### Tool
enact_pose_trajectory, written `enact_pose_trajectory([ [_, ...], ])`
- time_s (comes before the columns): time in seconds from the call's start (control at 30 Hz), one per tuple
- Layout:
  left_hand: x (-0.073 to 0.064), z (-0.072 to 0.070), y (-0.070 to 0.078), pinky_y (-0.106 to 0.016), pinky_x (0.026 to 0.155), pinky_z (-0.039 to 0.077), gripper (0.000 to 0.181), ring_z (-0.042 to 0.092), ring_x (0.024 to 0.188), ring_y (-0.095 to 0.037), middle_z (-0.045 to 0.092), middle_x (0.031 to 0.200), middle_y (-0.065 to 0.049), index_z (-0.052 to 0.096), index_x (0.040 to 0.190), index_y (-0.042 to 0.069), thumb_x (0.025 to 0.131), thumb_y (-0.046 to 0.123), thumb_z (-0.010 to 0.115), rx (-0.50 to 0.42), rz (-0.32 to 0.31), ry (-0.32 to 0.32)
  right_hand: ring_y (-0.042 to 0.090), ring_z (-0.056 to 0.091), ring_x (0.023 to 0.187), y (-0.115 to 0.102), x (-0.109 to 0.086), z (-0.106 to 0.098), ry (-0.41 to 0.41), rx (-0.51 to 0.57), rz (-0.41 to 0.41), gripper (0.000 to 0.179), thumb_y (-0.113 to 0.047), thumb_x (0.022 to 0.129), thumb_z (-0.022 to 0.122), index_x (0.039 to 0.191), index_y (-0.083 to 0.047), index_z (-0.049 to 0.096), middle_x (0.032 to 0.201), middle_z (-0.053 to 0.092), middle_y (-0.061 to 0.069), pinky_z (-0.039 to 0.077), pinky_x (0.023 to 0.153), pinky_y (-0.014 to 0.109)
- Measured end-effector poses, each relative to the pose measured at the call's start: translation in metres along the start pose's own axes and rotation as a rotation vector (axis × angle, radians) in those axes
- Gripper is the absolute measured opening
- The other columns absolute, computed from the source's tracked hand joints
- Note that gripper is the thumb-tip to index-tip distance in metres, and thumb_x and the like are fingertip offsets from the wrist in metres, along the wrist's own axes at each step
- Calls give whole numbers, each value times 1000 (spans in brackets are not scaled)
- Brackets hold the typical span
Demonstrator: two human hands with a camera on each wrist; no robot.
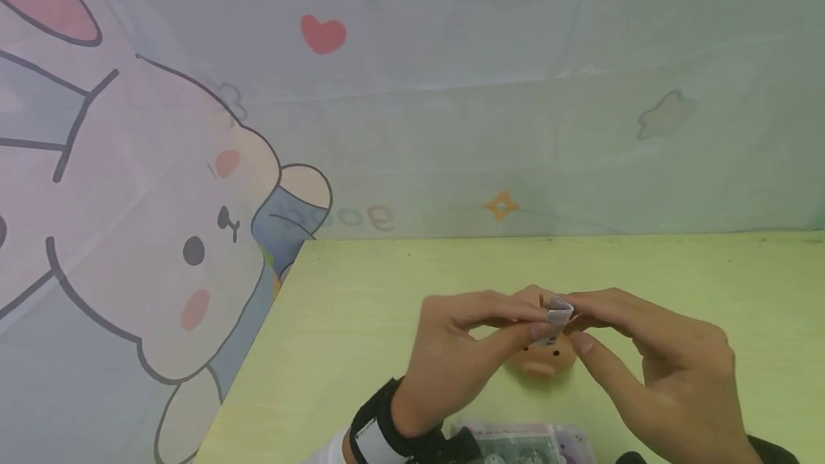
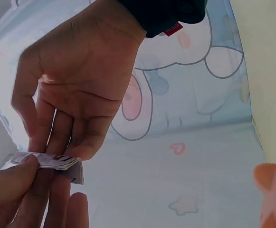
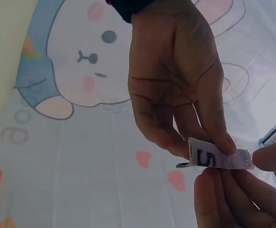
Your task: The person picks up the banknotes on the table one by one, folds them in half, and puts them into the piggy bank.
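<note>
The table [image 1: 335, 321] is running to a straight far edge and a slanting left edge, with a wide stretch of its surface lying between that left edge and the left hand [image 1: 451, 349]. Both hands are standing well short of the far edge. The left hand is pinching a folded banknote [image 1: 558, 313] between thumb and fingers; the right hand [image 1: 677, 371] is gripping its other end, bent fingers meeting it, thumb tip sitting by the edge. The note is hanging above an orange pig figure [image 1: 538, 367], whose upper part the hands and note are partly hiding. Nearer the person, banknotes [image 1: 518, 446] are lying on the table, the lower frame edge cutting them off; a dark object [image 1: 631, 458] beside them is showing too little to make out. The tabletop is looking pale yellow-green. Behind it a printed cloth [image 1: 451, 127] is hanging, showing a rabbit, hearts and stars.
</note>
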State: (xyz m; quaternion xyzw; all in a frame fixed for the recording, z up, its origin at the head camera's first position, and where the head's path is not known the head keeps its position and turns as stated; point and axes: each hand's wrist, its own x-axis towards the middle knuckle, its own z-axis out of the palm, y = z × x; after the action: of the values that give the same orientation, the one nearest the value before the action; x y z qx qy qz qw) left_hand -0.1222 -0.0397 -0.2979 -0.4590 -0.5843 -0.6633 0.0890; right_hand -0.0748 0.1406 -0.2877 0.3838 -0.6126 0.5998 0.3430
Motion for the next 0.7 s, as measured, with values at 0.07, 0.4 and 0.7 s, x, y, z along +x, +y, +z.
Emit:
enact_pose_trajectory([
  [0.07,0,0,0,-38,78,60,13,71,94,-21,71,97,-25,70,99,-10,87,-6,67,-8,-27,11,20,68,90,2,0,1,-10,52,-22,25,21,78,65,103,22,63,99,71,21,52,82,20],
  [0.4,5,7,14,-36,79,59,17,69,93,-16,68,101,-22,64,104,-3,87,-5,68,6,-77,25,9,70,78,-3,4,3,69,-247,-41,9,6,81,75,89,10,73,84,74,10,51,73,12],
  [0.7,1,5,-2,-32,73,60,17,71,88,-12,72,98,-17,71,105,-4,89,1,69,87,-56,17,8,69,82,-2,5,-1,46,-377,56,18,11,75,77,90,2,75,85,73,9,53,77,14],
])
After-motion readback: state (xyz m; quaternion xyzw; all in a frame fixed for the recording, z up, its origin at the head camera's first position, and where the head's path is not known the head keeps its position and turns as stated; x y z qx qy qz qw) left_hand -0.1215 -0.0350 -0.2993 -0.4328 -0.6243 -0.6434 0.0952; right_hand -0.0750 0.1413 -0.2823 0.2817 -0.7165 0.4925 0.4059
